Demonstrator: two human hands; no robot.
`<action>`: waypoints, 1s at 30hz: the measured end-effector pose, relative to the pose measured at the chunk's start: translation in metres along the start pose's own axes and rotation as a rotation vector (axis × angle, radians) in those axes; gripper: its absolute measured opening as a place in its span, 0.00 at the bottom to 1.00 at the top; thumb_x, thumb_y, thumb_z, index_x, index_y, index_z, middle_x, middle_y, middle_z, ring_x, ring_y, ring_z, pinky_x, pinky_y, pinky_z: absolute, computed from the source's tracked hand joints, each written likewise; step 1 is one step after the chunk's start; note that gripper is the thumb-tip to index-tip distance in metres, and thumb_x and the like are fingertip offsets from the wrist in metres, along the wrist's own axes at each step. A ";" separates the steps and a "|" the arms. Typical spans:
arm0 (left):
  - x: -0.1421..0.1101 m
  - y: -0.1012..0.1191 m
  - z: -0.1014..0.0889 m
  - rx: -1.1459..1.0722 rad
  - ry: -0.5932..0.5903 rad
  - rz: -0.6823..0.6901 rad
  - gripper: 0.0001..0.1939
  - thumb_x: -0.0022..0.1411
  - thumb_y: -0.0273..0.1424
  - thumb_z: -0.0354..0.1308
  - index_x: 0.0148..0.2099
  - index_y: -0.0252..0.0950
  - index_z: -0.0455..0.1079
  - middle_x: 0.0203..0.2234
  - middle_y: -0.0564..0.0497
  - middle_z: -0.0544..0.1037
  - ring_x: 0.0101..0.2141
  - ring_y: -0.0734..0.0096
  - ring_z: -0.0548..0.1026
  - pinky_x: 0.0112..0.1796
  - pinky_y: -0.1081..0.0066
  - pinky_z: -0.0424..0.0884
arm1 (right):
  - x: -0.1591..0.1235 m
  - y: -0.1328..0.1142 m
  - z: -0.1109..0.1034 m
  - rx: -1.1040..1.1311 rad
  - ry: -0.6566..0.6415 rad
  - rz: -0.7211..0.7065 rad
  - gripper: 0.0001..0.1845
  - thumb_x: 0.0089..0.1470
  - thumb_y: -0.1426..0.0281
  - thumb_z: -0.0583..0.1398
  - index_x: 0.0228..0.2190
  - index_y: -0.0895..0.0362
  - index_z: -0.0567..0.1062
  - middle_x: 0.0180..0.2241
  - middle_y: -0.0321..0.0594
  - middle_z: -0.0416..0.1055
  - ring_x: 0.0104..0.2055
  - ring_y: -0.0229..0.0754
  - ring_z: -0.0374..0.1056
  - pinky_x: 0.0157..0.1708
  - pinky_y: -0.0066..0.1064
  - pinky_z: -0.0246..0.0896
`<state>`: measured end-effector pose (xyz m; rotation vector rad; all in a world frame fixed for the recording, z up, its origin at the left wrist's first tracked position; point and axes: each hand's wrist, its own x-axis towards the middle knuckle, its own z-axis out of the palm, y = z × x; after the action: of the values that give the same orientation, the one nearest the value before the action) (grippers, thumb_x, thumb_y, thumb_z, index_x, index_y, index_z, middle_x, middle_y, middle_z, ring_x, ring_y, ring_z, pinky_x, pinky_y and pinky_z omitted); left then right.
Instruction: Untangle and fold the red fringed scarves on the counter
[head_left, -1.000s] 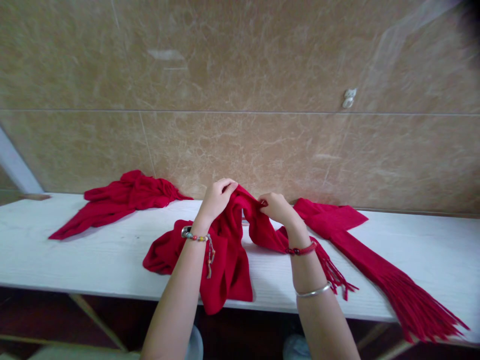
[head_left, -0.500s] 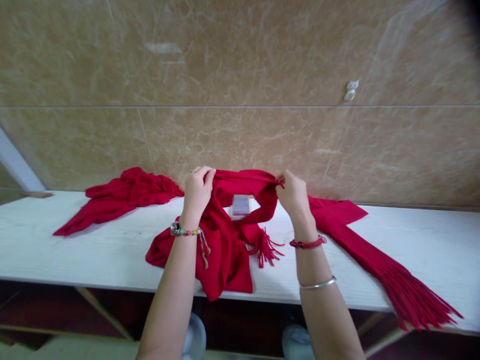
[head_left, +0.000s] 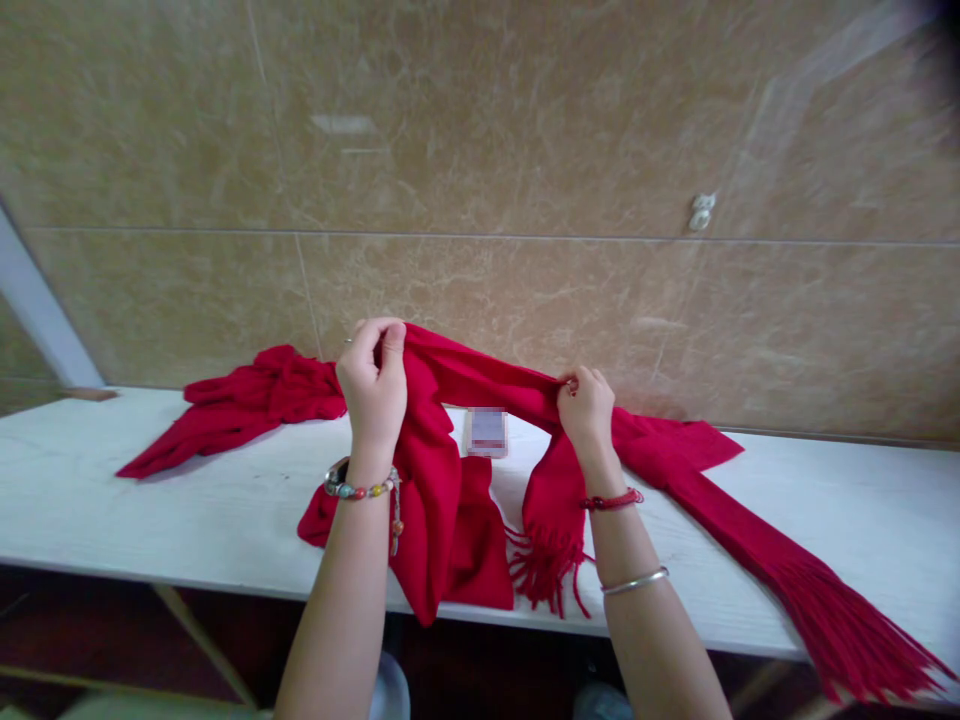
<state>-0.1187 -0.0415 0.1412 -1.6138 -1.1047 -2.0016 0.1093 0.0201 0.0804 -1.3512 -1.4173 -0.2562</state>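
Observation:
Between my two hands a red fringed scarf [head_left: 487,385] is stretched above the white table. My left hand [head_left: 373,375] is closed on its upper edge, and a broad part of the cloth drapes from there down to the tabletop. Lower and to the right, my right hand [head_left: 586,405] pinches the same edge. Below my right hand hangs a fringed end of the scarf, its tassels touching the table near the front edge. Behind the raised cloth, a small flat item with a blurred face [head_left: 487,432] lies on the table.
A crumpled red cloth [head_left: 262,400] lies at the left rear. On the right, another red scarf [head_left: 735,520] stretches toward the front edge, its fringe hanging over. The white table [head_left: 172,510] meets a tan marbled wall [head_left: 480,150] bearing a small white cat-shaped piece [head_left: 702,212].
My left hand has moved left and slightly up, my right hand slightly down. The scarf between them is drawn out longer, and its fringed end now hangs below my right hand.

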 end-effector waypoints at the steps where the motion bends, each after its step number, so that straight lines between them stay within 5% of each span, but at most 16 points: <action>1: 0.000 -0.001 0.000 0.008 -0.008 -0.008 0.11 0.62 0.34 0.47 0.31 0.35 0.67 0.26 0.53 0.71 0.30 0.74 0.69 0.34 0.76 0.64 | 0.000 0.000 0.001 0.011 0.011 0.001 0.11 0.41 0.79 0.49 0.23 0.57 0.69 0.25 0.40 0.62 0.30 0.42 0.60 0.34 0.32 0.56; 6: -0.004 -0.018 0.008 0.134 -0.149 -0.098 0.10 0.61 0.31 0.47 0.31 0.35 0.67 0.27 0.51 0.73 0.31 0.72 0.70 0.35 0.75 0.64 | 0.001 -0.009 -0.002 0.066 -0.084 -0.016 0.08 0.39 0.79 0.52 0.20 0.57 0.69 0.24 0.38 0.63 0.28 0.40 0.61 0.32 0.30 0.57; 13: -0.023 -0.036 0.018 0.359 -0.915 -0.221 0.09 0.58 0.28 0.50 0.38 0.35 0.69 0.33 0.46 0.76 0.36 0.64 0.73 0.38 0.70 0.66 | -0.004 -0.009 0.009 0.123 -0.275 0.025 0.08 0.41 0.78 0.52 0.24 0.56 0.68 0.24 0.36 0.69 0.28 0.39 0.65 0.31 0.29 0.57; 17: -0.042 -0.029 0.036 0.238 -1.132 -0.178 0.19 0.55 0.38 0.55 0.48 0.36 0.66 0.43 0.42 0.72 0.45 0.59 0.70 0.44 0.66 0.64 | -0.007 -0.013 0.014 0.170 -0.287 -0.036 0.10 0.42 0.79 0.50 0.27 0.56 0.67 0.25 0.37 0.69 0.29 0.39 0.65 0.32 0.30 0.57; 20: -0.053 -0.017 0.055 -0.033 -1.129 -0.109 0.18 0.55 0.37 0.56 0.47 0.37 0.67 0.43 0.45 0.73 0.44 0.63 0.70 0.45 0.68 0.63 | -0.007 -0.021 0.011 0.226 -0.267 -0.085 0.09 0.43 0.78 0.49 0.28 0.55 0.65 0.25 0.38 0.68 0.29 0.39 0.64 0.31 0.30 0.57; 25: -0.057 -0.005 0.070 -0.162 -0.930 -0.189 0.07 0.60 0.28 0.49 0.33 0.33 0.68 0.30 0.48 0.75 0.33 0.69 0.73 0.38 0.69 0.67 | -0.004 -0.032 -0.003 0.272 -0.187 -0.092 0.06 0.45 0.76 0.49 0.26 0.54 0.62 0.26 0.38 0.67 0.30 0.39 0.64 0.32 0.30 0.56; 30: -0.060 -0.011 0.070 -0.316 -0.951 -0.194 0.14 0.56 0.32 0.56 0.46 0.35 0.64 0.39 0.46 0.73 0.38 0.69 0.72 0.40 0.69 0.68 | -0.001 -0.035 -0.013 0.264 -0.155 -0.051 0.05 0.45 0.76 0.50 0.25 0.54 0.61 0.24 0.37 0.66 0.30 0.40 0.63 0.32 0.30 0.56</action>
<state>-0.0620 0.0051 0.0847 -2.8705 -1.2939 -1.5345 0.0879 -0.0016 0.1018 -1.1379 -1.5561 0.0037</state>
